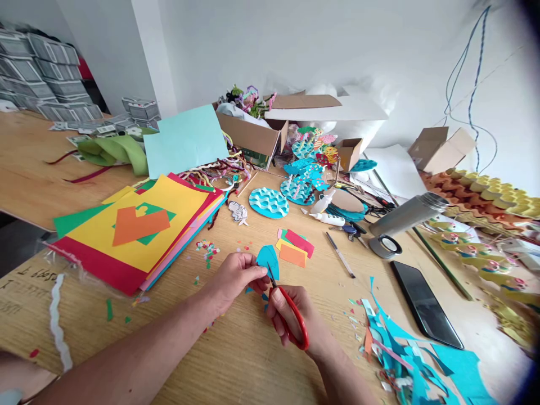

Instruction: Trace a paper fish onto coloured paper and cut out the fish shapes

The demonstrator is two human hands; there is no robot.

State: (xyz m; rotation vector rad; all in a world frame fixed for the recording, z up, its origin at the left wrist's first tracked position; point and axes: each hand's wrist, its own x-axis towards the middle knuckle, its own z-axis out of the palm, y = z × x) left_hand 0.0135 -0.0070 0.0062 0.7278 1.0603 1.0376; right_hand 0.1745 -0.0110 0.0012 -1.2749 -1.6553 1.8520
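Observation:
My left hand [241,277] pinches a small blue piece of paper [268,257] with a rounded outline. In my right hand [297,318] is a pair of scissors [300,329] with red handles, its blades against the blue paper. A few small blue offcuts lie on the table below my hands. Just beyond the paper rests a little stack of coloured paper strips, with an orange strip [293,256] and a red strip [300,242] on top. Tiny paper scraps [207,250] are scattered to the left.
Coloured sheets [169,205] are piled at left. At right lie a pen [340,255], a phone [426,304], a steel flask [409,214] and blue paper scraps [415,365]. Wavy-patterned blue ovals [269,203], glue bottles [327,219] and a cardboard box [248,134] stand farther back.

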